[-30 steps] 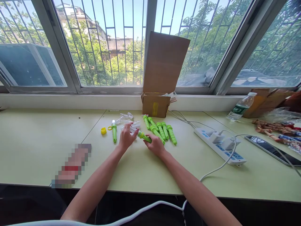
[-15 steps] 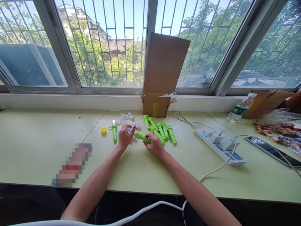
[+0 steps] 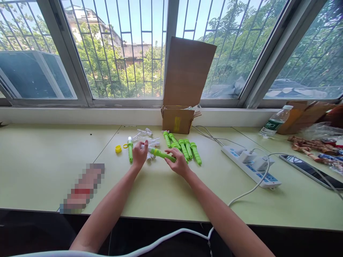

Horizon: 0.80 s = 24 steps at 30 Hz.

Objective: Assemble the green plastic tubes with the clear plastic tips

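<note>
A green plastic tube [image 3: 162, 154] with a clear part at its left end is stretched between my two hands above the table. The fingers of my right hand [image 3: 179, 162] pinch its green end. At the other end, my left hand [image 3: 139, 155] is closed round the clear part, most of which the fingers hide. Just left of this hand is another green tube with a white top [image 3: 130, 151], a yellow loop at its side. Behind the hands lie several clear plastic pieces [image 3: 144, 134]. Several ribbed green tubes [image 3: 196, 154] lie beyond my right hand.
A yellow cap [image 3: 118, 149] lies on the left. An open cardboard box [image 3: 177, 121] stands against the sill. Toward the right are a white power strip [image 3: 250, 167] with cables, a phone [image 3: 308, 170] and a water bottle [image 3: 276, 123]. A blurred object [image 3: 83, 187] is near the front edge.
My left hand has shifted slightly left and turned, its fingers now curled more tightly. My right hand has moved a little right, and more of the green tube shows between them.
</note>
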Tool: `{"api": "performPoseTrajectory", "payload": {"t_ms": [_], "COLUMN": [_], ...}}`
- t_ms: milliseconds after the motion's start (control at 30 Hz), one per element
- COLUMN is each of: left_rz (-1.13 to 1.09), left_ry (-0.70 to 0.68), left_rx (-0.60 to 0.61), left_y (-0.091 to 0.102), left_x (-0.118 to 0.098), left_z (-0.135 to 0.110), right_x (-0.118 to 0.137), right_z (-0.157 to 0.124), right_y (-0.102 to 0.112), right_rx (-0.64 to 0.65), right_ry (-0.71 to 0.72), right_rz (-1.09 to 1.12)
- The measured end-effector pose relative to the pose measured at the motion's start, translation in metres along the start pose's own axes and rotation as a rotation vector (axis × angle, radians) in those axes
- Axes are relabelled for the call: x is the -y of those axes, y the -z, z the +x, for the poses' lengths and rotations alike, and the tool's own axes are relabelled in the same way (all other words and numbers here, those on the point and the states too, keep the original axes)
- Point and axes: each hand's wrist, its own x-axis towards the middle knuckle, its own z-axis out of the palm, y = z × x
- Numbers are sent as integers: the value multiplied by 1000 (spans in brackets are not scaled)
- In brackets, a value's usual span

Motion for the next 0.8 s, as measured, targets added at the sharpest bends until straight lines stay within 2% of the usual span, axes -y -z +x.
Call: {"api": "performPoseTrajectory", "payload": {"t_ms": [167, 333, 467, 633, 800], "left_rz": [-24, -65, -91, -136, -193], "left_ry": [50, 36, 3, -5, 43], "left_rx": [-15, 18, 88, 126, 143], "left_y": [4, 3, 0, -2, -4], "left_x": [4, 8, 5, 4, 9], "left_z": [5, 6, 3, 1, 1], "right_x": [6, 8, 7, 7, 6], "right_z": [3, 10, 12, 10, 10], "right_y": [0, 0, 3, 4, 3], "right_rx": [-43, -274, -377, -360, -361], "right_ry": [-291, -418, -460, -410, -418], "right_rz": [414, 632, 698, 731, 660]}}
